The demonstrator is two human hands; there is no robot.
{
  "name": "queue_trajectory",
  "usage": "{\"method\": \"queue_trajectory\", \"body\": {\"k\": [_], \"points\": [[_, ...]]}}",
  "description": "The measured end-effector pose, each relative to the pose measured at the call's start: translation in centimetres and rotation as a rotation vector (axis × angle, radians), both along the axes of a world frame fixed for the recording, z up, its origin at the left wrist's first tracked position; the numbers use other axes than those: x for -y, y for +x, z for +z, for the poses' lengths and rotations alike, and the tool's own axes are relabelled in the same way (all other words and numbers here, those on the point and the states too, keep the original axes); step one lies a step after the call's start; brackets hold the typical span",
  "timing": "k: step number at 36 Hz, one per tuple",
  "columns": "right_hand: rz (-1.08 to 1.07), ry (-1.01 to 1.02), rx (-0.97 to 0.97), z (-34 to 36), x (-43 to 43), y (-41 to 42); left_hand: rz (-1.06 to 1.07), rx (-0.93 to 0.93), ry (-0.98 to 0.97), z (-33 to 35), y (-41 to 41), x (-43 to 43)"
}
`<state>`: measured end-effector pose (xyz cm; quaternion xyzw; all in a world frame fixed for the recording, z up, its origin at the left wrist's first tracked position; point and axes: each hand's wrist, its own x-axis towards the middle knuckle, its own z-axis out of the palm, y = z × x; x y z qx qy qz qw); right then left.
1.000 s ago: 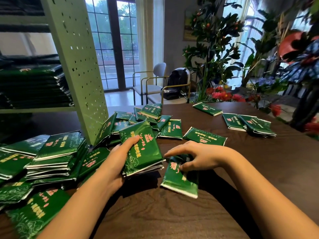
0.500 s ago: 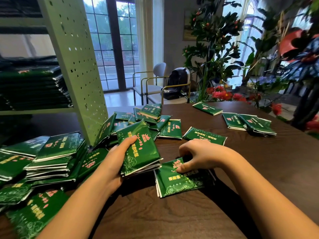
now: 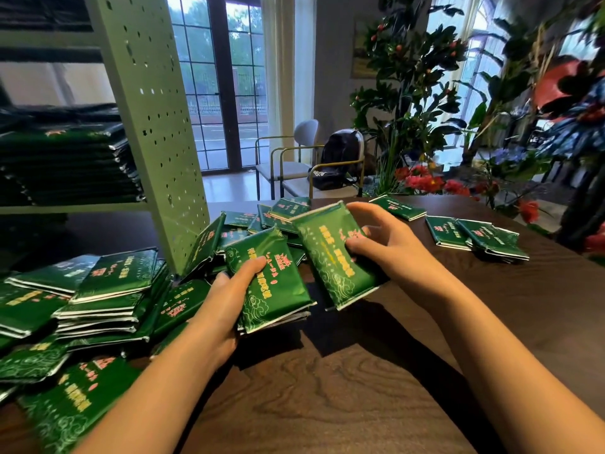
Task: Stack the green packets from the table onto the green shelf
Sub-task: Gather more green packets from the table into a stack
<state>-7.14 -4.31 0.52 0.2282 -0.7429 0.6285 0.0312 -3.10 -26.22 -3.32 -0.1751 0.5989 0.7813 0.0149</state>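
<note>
Two grips pinching green packets, both just right of the shelf.

The left grip (image 3: pixel 229 299) is curled round a small stack of packets (image 3: pixel 275 290), with the thumb laid across the top one and the fingers hidden beneath. The right grip (image 3: pixel 393 247) pinches a single packet (image 3: pixel 330 257), thumb on its printed face and fingers round its far edge. It is tilted, and its near side is just beside the stack. Both sit over the dark wooden worktop (image 3: pixel 327 394), in front and to the right of the shelf's (image 3: pixel 154 126) holed side panel. Left of that panel, a tall pile (image 3: pixel 65 165) already lies on the shelf board. A loose heap (image 3: pixel 108 290) spreads across the worktop at the shelf's foot, with one packet (image 3: pixel 204 244) leaning against the panel. A few more packets (image 3: pixel 474 234) lie well to the right of the shelf.
</note>
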Motion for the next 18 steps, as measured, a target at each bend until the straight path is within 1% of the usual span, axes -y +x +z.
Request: {"method": "queue_trajectory", "body": {"k": [3, 6, 9, 14, 16, 18], "points": [[0.046, -0.167, 0.069, -0.2, 0.7, 0.1, -0.005, -0.033, -0.077, -0.4, 0.0, -0.1], [0.126, -0.197, 0.108, -0.9, 2.0, 0.6, -0.004, -0.088, -0.141, -0.4, 0.1, -0.3], [0.123, -0.166, 0.119, -1.9, 3.7, 1.4, 0.017, -0.128, -0.121, -1.4, -0.7, 0.2], [-0.01, -0.049, 0.006, -3.0, 5.5, 2.0, 0.0, -0.185, -0.015, -0.9, -0.3, -0.7], [-0.075, 0.004, -0.046, -3.0, 5.5, 2.2, -0.004, -0.172, -0.014, -1.0, -0.3, -0.7], [-0.114, 0.017, -0.065, -3.2, 5.8, 2.4, 0.014, -0.162, -0.021, -1.7, -0.7, -0.4]]}}
